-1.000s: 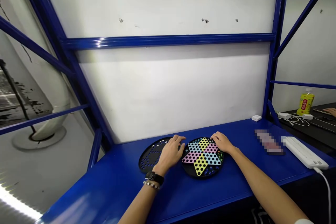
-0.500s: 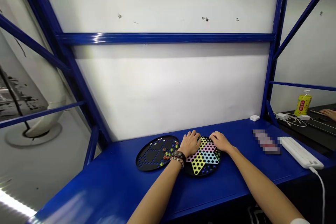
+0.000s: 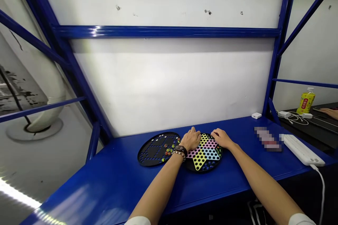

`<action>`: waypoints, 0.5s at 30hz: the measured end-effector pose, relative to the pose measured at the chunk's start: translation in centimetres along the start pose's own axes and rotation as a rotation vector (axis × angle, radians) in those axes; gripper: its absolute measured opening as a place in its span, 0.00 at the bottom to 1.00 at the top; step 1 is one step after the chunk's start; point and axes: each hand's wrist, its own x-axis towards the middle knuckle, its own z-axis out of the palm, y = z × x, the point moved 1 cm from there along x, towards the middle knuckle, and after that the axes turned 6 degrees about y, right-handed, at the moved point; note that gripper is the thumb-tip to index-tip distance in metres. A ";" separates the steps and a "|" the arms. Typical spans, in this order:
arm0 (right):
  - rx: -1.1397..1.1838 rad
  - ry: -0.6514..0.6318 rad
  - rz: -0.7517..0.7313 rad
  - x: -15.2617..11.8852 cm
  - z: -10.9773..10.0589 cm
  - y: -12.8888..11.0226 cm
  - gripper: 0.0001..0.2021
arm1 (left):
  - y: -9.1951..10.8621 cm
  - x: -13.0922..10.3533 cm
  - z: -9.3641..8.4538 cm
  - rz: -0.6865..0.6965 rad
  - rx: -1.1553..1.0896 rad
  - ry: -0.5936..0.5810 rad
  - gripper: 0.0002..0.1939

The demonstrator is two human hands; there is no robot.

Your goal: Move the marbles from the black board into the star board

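Note:
A round black Chinese checkers board [image 3: 204, 153] with a yellow, pink and light-blue star lies on the blue table. My left hand [image 3: 190, 139], wearing a dark watch and a beaded bracelet, is over the board's upper left part. Its fingers are bent and drawn together; their tips, and anything in them, are hidden. At the upper right rim, my right hand [image 3: 221, 138] has its fingers curled against the board's edge. Dark blue and green marbles show between the star's points. Left of the board lies a black round tray [image 3: 149, 156] with holes, holding several coloured marbles [image 3: 169, 150].
A white power strip [image 3: 301, 150] with a cable and a blurred flat object [image 3: 267, 139] lie to the right. A small white case [image 3: 256, 115] sits by the wall. Blue frame posts [image 3: 274, 63] bound the table. Another person's hand [image 3: 329, 112] and a yellow bottle [image 3: 306, 102] appear beyond.
My left hand's fingers have drawn together, where they were more spread before. My right hand stays at the board's upper right edge. The whole view has shifted slightly upward.

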 end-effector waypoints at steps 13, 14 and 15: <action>-0.006 -0.002 -0.014 -0.2 -0.1 -0.3 0.17 | 0.5 -0.1 -0.7 -0.015 -0.031 -0.003 0.25; -0.005 -0.001 -0.017 -0.2 0.0 -0.2 0.17 | 0.5 -0.1 -0.7 -0.018 -0.030 -0.006 0.25; -0.006 -0.001 -0.018 -0.2 0.0 -0.2 0.17 | 0.5 -0.1 -0.6 -0.023 -0.027 -0.009 0.26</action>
